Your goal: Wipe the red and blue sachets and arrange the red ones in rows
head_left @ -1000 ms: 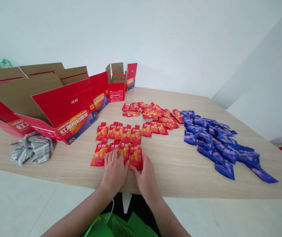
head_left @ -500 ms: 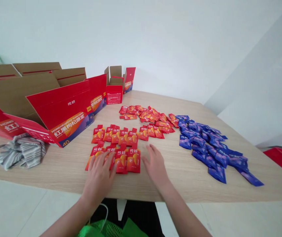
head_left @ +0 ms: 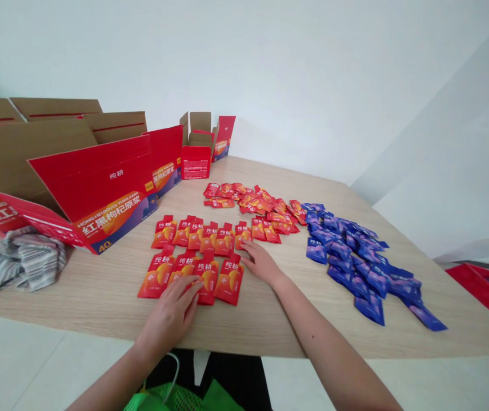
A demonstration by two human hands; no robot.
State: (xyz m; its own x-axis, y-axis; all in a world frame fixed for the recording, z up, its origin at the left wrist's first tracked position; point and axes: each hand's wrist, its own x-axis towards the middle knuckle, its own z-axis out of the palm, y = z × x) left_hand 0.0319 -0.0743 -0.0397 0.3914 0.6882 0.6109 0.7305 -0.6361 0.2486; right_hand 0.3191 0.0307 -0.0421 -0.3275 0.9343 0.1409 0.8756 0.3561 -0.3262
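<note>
Left hand (head_left: 171, 315) lies open, palm down, fingers slightly spread, holding nothing; its fingertips (head_left: 192, 290) rest on the lower row of sachets. Right hand (head_left: 261, 264) is also open and empty, with fingertips at the lower edge of the rightmost clear sachet in the upper row.

Glossy red-orange foil sachets (head_left: 225, 241) lie printed side up in two rough rows near the table's near edge, four in the lower row. The upper row's end is hard to tell: it runs into a loose heap of matching sachets (head_left: 261, 205) toward the far edge. Light, flat fingertip contact suits this foil: it should slide on the wood without creasing.

Right side of the table: heap of blue-purple foil sachets (head_left: 351, 257). Far left corner: open red printed cardboard cartons (head_left: 99, 182). Left edge: crumpled grey striped cloth (head_left: 19, 262).
</note>
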